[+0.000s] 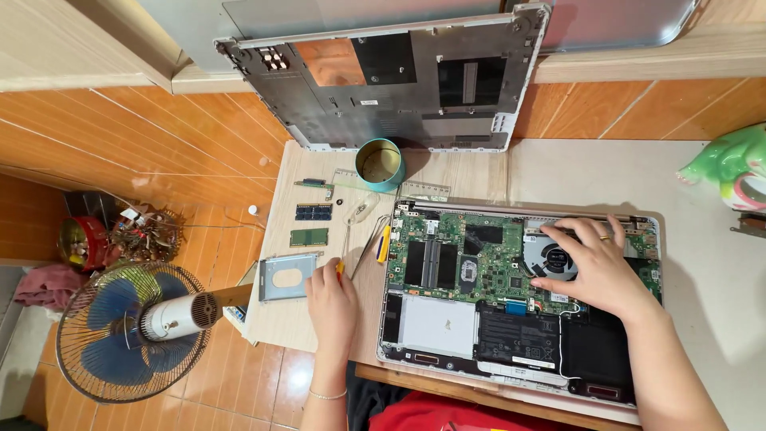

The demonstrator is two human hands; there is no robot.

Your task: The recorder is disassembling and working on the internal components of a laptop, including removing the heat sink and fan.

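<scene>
Resting flat with fingers spread, the right hand [592, 267] covers the round grey cooling fan [550, 257] of the opened laptop [511, 295], lying lengthwise left-right. The left hand [329, 294] grips a yellow-handled tool [340, 270] pointing away.

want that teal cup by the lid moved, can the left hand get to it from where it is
Probably yes. The left hand rests at the table's near edge holding a yellow-handled tool, and only small memory sticks and tweezers lie flat between it and the teal cup.
</scene>
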